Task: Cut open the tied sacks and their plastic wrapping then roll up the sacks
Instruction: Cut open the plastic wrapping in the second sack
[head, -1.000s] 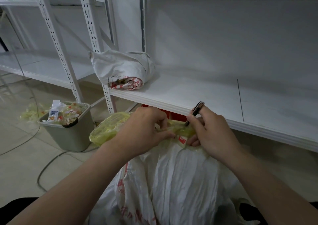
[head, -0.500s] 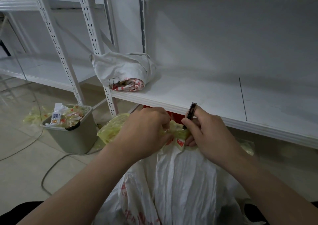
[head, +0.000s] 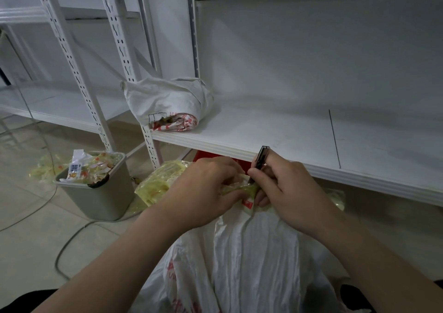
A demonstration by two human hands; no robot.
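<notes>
Okay, head view, the only one. The left hand (head: 203, 193) is pinching the yellow-green plastic wrapping (head: 238, 189) where it is twisted into a tight neck at the top of the white sack (head: 251, 252), with its fingers curled round the twist. The right hand (head: 290, 193) is gripping a slim dark cutter (head: 261, 157) pen-style, thumb and forefinger closed on its body and lower fingers curled against the sack top. The cutter is slanting up and away. Its butt end is showing against the shelf (head: 299, 135) edge and its working end is pointing down into the neck. The blade is hidden behind the thumb, so it is probably touching plastic, but I cannot confirm.

Key relation: the neck's long axis is running left-right between the hands. The left hand is holding its left end and the cutter is meeting its right end from above, so the right hand is nearer the cut point.

The sack is standing upright between the forearms, just below the shelf edge, base out of frame. My read is that the wrapping is being sliced and the sack is not yet opened.

Elsewhere, a rolled sack (head: 167, 102) is lying on the shelf, a bin (head: 100, 193) of plastic scraps is sitting left, and a cable (head: 72, 241) is trailing beside it.
</notes>
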